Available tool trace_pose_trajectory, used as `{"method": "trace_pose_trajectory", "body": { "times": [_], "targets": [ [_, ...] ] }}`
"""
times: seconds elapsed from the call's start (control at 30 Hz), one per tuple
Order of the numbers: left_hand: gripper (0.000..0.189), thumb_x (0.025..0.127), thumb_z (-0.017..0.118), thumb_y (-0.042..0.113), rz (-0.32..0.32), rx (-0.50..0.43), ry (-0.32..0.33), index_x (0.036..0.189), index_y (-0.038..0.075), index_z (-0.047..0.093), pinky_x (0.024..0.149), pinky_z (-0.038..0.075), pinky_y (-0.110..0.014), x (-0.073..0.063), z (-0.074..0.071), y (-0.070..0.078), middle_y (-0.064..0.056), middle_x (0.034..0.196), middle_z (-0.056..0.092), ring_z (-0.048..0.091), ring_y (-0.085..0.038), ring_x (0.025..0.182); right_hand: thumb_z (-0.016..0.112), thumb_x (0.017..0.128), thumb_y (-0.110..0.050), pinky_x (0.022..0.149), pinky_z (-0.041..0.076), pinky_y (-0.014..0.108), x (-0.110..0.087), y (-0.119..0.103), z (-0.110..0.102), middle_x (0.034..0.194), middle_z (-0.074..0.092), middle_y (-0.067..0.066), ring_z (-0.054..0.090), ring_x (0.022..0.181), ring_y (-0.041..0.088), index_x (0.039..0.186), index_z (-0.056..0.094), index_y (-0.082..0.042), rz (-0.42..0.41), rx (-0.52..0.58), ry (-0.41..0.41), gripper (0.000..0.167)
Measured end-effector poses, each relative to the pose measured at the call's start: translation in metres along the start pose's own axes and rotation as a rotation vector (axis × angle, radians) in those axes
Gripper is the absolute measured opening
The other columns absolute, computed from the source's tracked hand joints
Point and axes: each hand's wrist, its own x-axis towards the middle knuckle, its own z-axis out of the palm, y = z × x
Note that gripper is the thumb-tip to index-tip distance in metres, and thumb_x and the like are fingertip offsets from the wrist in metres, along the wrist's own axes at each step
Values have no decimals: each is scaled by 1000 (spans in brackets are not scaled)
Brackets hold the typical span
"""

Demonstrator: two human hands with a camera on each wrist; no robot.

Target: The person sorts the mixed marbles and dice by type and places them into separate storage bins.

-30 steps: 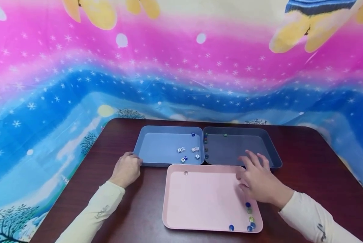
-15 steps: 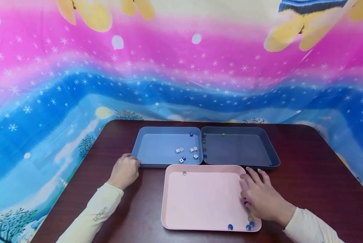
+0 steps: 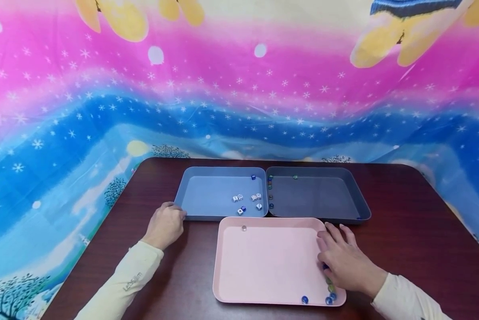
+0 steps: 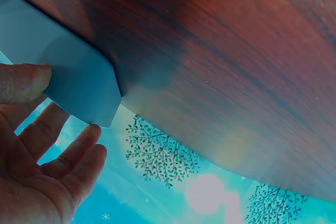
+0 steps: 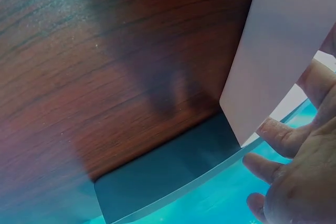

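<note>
In the head view, my left hand point(image 3: 165, 226) holds the near-left corner of the blue tray point(image 3: 207, 186). In the left wrist view, the thumb point(image 4: 26, 82) lies on the tray's outer wall, with fingers at its rim. Over the right rim of the pink tray point(image 3: 269, 262) reaches my right hand point(image 3: 349, 262), fingers loosely bent and spread, some dipping inside. A dark blue marble point(image 3: 325, 267) shows beside its thumb. Below it, a yellowish marble point(image 3: 331, 288) and blue marbles point(image 3: 329, 301) line the tray's right side. The pink wall point(image 5: 278, 51) hides some fingertips in the right wrist view.
Several white and blue dice point(image 3: 240, 211) lie in the blue tray. The dark grey tray point(image 3: 315, 195) beside it has small marbles point(image 3: 271, 206) along its left wall. A clear marble point(image 3: 244, 228) sits at the pink tray's far left. A printed cloth hangs behind the table point(image 3: 407, 204).
My right hand has moved from above the grey and pink trays back toward me, down to the pink tray's right side. The left hand keeps its hold on the blue tray.
</note>
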Motion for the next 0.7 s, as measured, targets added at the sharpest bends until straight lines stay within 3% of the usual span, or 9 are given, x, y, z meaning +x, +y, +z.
{"method": "trace_pose_trajectory", "body": {
  "times": [0.17, 0.37, 0.53, 0.7],
  "targets": [
    [14, 78, 64, 1, -13, 0, -10, 70, 7, 74, 81, 59, -44, -1, 1, -1, -9, 76, 73, 69, -32, 88, 83, 63, -24, 100, 25, 70, 2, 0, -2, 119, 57, 16, 41, 126, 49, 65, 67, -25, -7, -6, 8, 16],
    [14, 77, 64, 1, -29, -6, -36, 72, 7, 75, 81, 59, -45, -1, 1, -1, -9, 76, 74, 68, -33, 89, 81, 67, -24, 99, 28, 72, 11, 3, -12, 117, 59, 15, 43, 125, 49, 67, 68, -25, -26, -25, 81, 13],
    [15, 77, 64, 1, -17, 0, -28, 69, 7, 74, 79, 59, -45, -1, 3, -1, -9, 74, 73, 69, -33, 88, 81, 68, -20, 99, 28, 72, 26, 7, -28, 118, 58, 16, 41, 128, 49, 71, 68, -22, -27, -18, 120, 14],
    [15, 76, 64, 0, 1, 5, 6, 66, 8, 72, 77, 59, -44, 0, 3, -1, -7, 71, 72, 69, -32, 85, 80, 71, -17, 101, 22, 72, 47, 10, -46, 124, 55, 18, 32, 133, 48, 76, 71, -22, 6, 55, 120, 11]
  ]
}}
